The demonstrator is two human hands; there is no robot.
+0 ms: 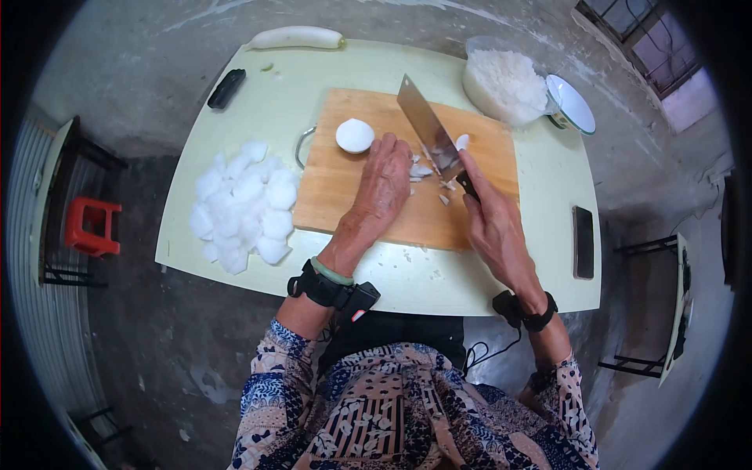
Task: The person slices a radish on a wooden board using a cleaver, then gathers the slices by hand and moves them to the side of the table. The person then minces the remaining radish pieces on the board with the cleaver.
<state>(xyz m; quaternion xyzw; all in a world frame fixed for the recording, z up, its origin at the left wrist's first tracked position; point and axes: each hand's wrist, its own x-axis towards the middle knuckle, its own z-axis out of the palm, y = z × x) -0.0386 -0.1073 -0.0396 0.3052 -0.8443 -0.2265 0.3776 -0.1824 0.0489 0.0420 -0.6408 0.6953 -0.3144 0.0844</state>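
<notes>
My right hand (495, 223) is closed round the dark handle of a cleaver (429, 129), whose broad blade stands over the wooden cutting board (337, 200). My left hand (384, 176) rests on the board left of the blade, fingers bent and pressed together; whatever lies under them is hidden. Small white radish pieces (421, 170) are scattered between that hand and the blade. A cut white radish chunk (355, 135) sits on the board just beyond my left hand. One thin white slice (462, 142) lies right of the blade.
White radish slices (243, 204) are heaped left of the board. A whole radish (296, 37) and a black object (226, 88) lie at the far left. A bowl of white shreds (505, 82) and an enamel dish (571, 103) stand far right. A phone (583, 242) lies at the right edge.
</notes>
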